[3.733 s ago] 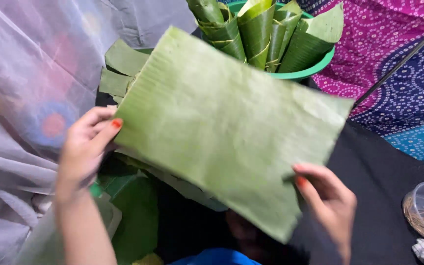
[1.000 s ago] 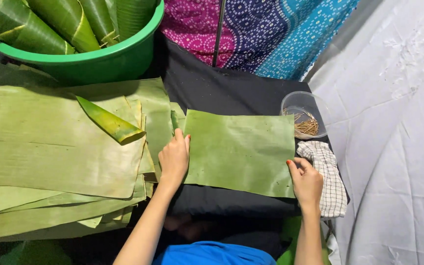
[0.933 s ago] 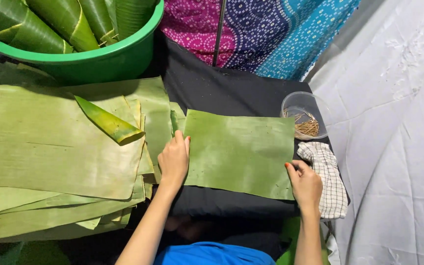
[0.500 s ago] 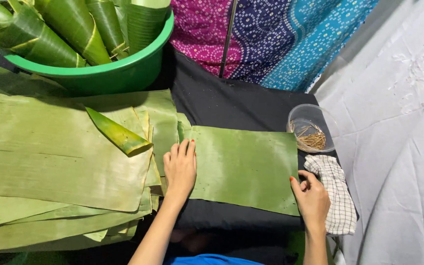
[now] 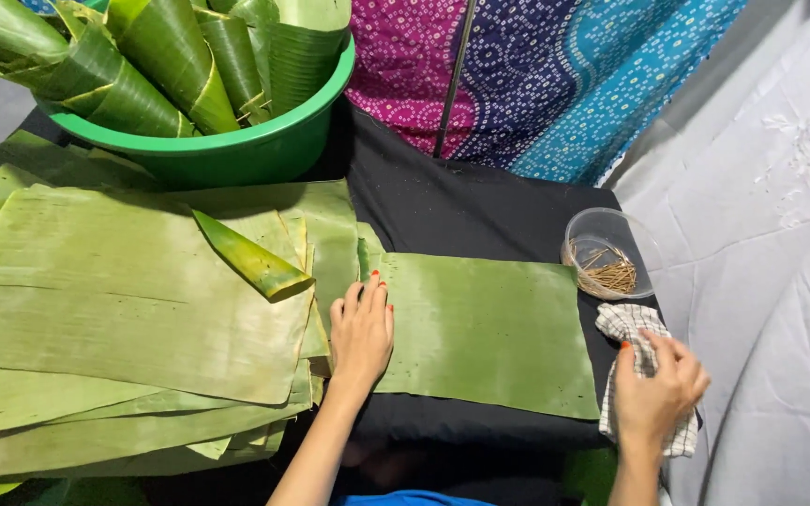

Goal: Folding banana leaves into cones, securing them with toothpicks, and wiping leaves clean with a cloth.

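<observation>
Black cloth covers the table, with grey sheeting hung on the right and a patterned pink, purple and blue fabric across the far side. At far left a green plastic basin holds rolled banana-leaf cones, their tops cut off by the frame edge. Nearer, on the left, lies a stack of flat banana leaf sheets with one loose leaf cone lying across it; the stack's left and near edges run out of view.

Beside the stack, a single cut banana leaf piece lies flat on the black cloth, its long axis running left to right. The left hand rests palm down on its left end, fingers spread and flat, holding nothing, only pressing the leaf. That hand is clearly the nearer one to the leaf.

Further right, just beyond the leaf's far right corner, stands a small clear plastic bowl of thin wooden picks. Near it lies a checked cloth, and the right hand sits on it with fingers loosely curled over the fabric, just off the leaf's right edge. Whether it grips the cloth or only rests on it I cannot tell. The person's lap is mostly hidden under the table edge.
</observation>
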